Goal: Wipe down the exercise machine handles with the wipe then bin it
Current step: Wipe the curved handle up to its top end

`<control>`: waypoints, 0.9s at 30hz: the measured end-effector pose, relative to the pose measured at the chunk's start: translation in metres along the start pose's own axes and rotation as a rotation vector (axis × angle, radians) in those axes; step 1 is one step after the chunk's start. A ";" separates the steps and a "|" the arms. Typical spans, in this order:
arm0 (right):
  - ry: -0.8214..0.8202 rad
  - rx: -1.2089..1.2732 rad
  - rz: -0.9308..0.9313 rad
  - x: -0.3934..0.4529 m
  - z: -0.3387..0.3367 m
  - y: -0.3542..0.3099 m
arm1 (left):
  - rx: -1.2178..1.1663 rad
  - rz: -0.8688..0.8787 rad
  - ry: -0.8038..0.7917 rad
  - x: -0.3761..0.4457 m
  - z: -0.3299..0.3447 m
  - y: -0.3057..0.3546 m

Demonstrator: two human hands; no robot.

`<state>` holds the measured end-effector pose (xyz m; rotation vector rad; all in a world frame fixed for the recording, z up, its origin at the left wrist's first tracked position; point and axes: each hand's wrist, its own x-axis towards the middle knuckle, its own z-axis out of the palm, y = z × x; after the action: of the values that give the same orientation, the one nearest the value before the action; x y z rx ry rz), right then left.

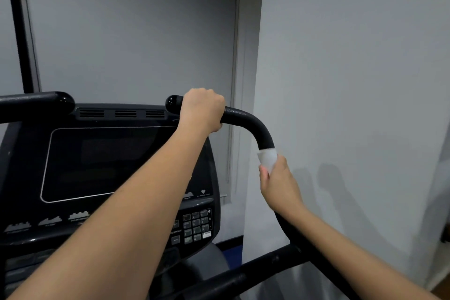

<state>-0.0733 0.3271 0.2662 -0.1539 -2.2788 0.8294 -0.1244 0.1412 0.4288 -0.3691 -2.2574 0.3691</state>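
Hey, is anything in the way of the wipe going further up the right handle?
Yes. The left hand grips the right handle near its capped end, above the bend. The wipe, held by the right hand, sits below the bend; bare handle lies between them.

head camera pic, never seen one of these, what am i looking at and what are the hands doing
The picture comes from a camera worn on a person's head, looking forward and down along their own two bare arms. In front is a gym exercise machine with a dark console screen and a keypad below it. A curved black handle bends from the console round to the right. The left hand grips the top of that handle near its rounded end. The right hand holds a white wipe wrapped around the handle lower down. A second handle sticks in from the left, untouched. Plain grey walls stand behind. No bin shows.
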 end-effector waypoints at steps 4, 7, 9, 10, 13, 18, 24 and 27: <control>-0.130 0.011 0.024 -0.025 -0.004 0.026 | 0.003 0.009 0.015 0.000 0.001 0.002; -0.118 0.109 0.015 -0.013 -0.003 0.015 | -0.002 0.003 0.021 0.001 0.003 0.001; -0.078 0.120 -0.026 0.011 -0.007 -0.002 | -0.006 0.002 0.027 0.001 0.003 0.001; -0.068 0.109 -0.070 0.026 -0.010 -0.012 | -0.006 0.000 0.028 0.001 0.002 0.001; -0.075 -0.039 -0.287 0.070 -0.020 -0.051 | -0.034 -0.007 0.035 -0.003 0.000 0.001; -0.188 -0.126 -0.442 0.091 -0.030 -0.066 | -0.091 0.025 0.118 -0.019 0.003 0.000; -0.283 0.010 -0.296 0.085 -0.036 -0.052 | -0.186 -0.064 0.418 -0.079 0.009 -0.018; -0.330 -0.030 -0.321 0.092 -0.037 -0.076 | -0.246 -0.087 0.455 -0.098 0.011 -0.026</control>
<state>-0.1091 0.3168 0.3851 0.3524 -2.5299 0.6901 -0.0737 0.0789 0.3656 -0.4305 -1.8634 -0.0410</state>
